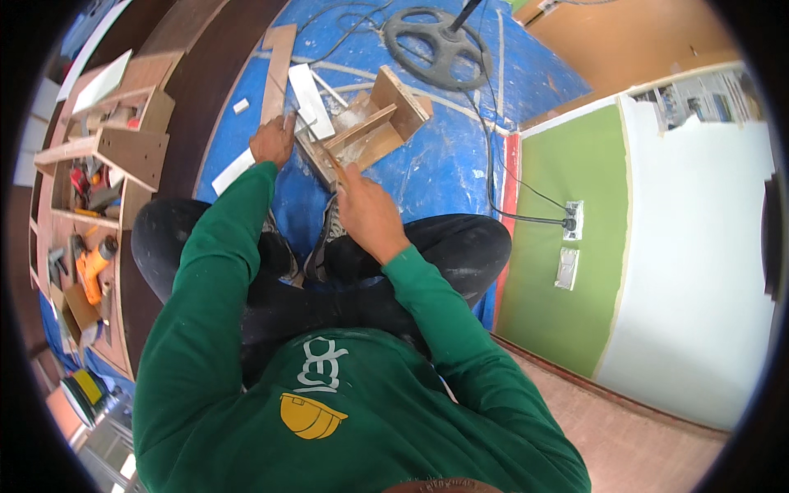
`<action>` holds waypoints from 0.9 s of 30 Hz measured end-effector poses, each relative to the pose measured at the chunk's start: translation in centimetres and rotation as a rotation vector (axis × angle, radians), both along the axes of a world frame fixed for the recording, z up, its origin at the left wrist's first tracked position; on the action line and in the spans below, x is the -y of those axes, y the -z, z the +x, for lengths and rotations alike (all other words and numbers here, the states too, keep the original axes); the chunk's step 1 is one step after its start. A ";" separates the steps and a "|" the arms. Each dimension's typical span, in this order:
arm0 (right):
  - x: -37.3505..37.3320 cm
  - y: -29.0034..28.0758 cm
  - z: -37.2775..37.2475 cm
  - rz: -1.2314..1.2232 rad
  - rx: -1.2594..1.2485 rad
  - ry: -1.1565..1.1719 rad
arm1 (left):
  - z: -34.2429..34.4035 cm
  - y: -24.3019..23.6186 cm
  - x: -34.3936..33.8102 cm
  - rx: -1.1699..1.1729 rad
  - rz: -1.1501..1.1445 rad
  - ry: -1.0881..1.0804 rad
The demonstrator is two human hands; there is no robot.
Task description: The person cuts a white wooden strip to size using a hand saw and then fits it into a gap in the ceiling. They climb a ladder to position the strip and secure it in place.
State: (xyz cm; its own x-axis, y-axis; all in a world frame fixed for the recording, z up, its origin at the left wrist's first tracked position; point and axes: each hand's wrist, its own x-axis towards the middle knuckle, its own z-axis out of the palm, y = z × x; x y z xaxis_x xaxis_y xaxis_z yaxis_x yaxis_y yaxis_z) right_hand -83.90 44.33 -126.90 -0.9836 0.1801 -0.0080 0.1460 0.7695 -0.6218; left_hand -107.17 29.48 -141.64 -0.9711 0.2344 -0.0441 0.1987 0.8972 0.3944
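I squat over a blue floor sheet with both arms reaching forward. My right hand [370, 212] is closed round a slim tool with a brown handle [335, 167]; its kind does not show clearly. Ahead of my shoes is a small wooden frame [382, 123] of joined boards, with pale dust in it, and the tool's tip points toward its near left edge. My left hand [274, 141] is closed at that edge, beside white offcuts [311, 103]; what its fingers grip is too small to make out. A long thin board [278, 70] lies just beyond it.
A round black stand base [437, 48] and cables stand at the far side. At left, a wooden workbench [123, 193] carries open boxes of tools and an orange drill [94, 267]. To the right rises a green wall [567, 164] with a plugged-in socket [573, 220].
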 end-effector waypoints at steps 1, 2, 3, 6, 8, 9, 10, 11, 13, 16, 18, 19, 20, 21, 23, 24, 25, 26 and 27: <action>0.3 0.0 -0.7 -0.007 0.003 0.008 | -0.2 0.0 0.0 -0.007 -0.007 -0.007; 0.6 0.1 -1.1 -0.013 0.015 0.006 | 0.0 0.2 0.1 -0.006 -0.013 -0.025; 0.6 0.0 -1.3 -0.019 0.026 0.003 | -0.2 0.3 0.1 -0.005 -0.019 -0.043; -0.2 -0.5 0.8 -0.045 -0.086 -0.018 | 0.0 0.9 0.0 -0.039 0.015 -0.073; -1.3 -2.1 4.0 -0.027 -0.009 -0.036 | 0.1 0.7 -0.3 -0.020 0.024 -0.063; -1.6 -3.5 6.2 -0.028 0.032 -0.021 | 0.2 0.5 -0.3 -0.008 0.026 -0.061; -1.9 -5.1 8.4 -0.027 0.072 -0.013 | 0.3 0.5 -0.1 -0.015 0.030 -0.070; -2.1 -6.9 10.7 -0.027 0.095 -0.004 | 0.4 0.6 0.0 -0.021 0.036 -0.077; -2.6 -8.9 13.2 -0.011 0.130 0.004 | 0.5 0.8 -0.3 -0.028 0.051 -0.078; -2.6 -8.8 13.6 0.006 0.118 -0.010 | 0.6 1.3 0.1 -0.033 0.028 -0.068; -2.4 -6.7 10.9 0.012 0.043 -0.032 | 0.1 1.6 0.2 -0.037 -0.012 -0.074; -2.1 -5.6 9.3 0.022 0.041 -0.018 | -0.2 1.4 -0.1 -0.022 0.006 -0.095; -1.8 -4.5 7.6 0.032 0.037 -0.005 | -0.2 1.2 -0.4 -0.008 0.024 -0.117; -2.0 -4.2 6.1 0.041 0.030 0.000 | -0.5 0.9 -0.5 0.002 0.042 -0.147; -2.7 -5.9 4.2 0.037 0.080 -0.035 | -1.8 1.8 0.6 -0.024 0.056 -0.113; -3.0 -7.0 4.0 0.037 0.112 -0.045 | -1.8 1.6 0.6 -0.030 0.063 -0.089; -3.1 -8.0 4.2 0.041 0.112 -0.061 | -1.7 1.6 0.4 -0.006 0.046 -0.089; -3.1 -8.8 4.7 0.039 0.115 -0.074 | -0.9 0.8 0.3 0.021 0.024 -0.085; -3.1 -9.1 5.2 0.038 0.118 -0.088 | -0.3 0.2 0.0 0.048 0.001 -0.082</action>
